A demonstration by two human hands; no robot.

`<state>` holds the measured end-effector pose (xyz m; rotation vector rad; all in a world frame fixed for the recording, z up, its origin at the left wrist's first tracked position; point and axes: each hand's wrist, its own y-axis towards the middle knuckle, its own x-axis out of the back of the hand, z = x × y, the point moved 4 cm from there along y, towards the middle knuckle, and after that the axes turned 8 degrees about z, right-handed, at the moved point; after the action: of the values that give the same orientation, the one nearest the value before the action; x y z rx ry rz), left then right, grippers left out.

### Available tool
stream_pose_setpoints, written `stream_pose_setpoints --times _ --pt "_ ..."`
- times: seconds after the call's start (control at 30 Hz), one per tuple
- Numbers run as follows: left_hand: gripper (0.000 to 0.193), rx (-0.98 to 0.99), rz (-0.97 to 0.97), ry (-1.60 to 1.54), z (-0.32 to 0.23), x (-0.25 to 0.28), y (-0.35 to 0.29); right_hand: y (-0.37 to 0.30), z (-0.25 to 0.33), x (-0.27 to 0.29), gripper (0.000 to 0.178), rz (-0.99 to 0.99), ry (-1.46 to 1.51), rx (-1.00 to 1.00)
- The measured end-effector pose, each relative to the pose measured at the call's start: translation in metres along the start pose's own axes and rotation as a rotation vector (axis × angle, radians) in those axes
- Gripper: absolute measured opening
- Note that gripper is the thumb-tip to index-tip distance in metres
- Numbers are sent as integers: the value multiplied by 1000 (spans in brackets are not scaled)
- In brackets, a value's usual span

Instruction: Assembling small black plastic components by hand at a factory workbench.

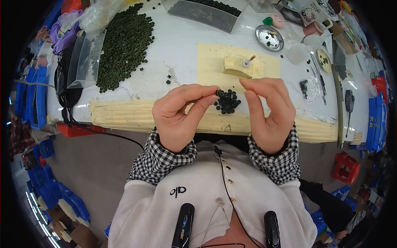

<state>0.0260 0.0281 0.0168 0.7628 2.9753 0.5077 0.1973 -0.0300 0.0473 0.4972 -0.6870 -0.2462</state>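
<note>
My left hand [180,113] is raised over the near edge of the white table [182,41], its thumb and forefinger pinched on a small dark ring at about the fingertips. My right hand [269,111] is held up beside it, fingers curled, thumb and forefinger close together; whether anything sits between them I cannot tell. Between the two hands lies a small cluster of dark green rings [227,101] on a pale yellow taped patch [215,62].
A big heap of dark green rings [124,43] covers the table's left part beside a clear plastic tray [84,58]. A small block with a brush [240,65], a round metal dish [269,38], mugs and tools stand at the right. Blue crates ring the floor.
</note>
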Motion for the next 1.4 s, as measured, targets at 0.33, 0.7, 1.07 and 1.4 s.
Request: stream_pose_setpoints --times 0.33,0.7,1.07,1.4 --pt "19 -37 23 49 -3 -3 1 -16 5 -18 36 115 180 48" --pt "19 -51 55 76 -1 -2 0 -18 6 -19 36 120 163 51" --pt "13 48 83 633 0 23 8 -18 -13 -6 24 -15 83 -117" --pt "15 -35 180 805 7 20 7 -33 -47 30 11 -174 -140 -247"
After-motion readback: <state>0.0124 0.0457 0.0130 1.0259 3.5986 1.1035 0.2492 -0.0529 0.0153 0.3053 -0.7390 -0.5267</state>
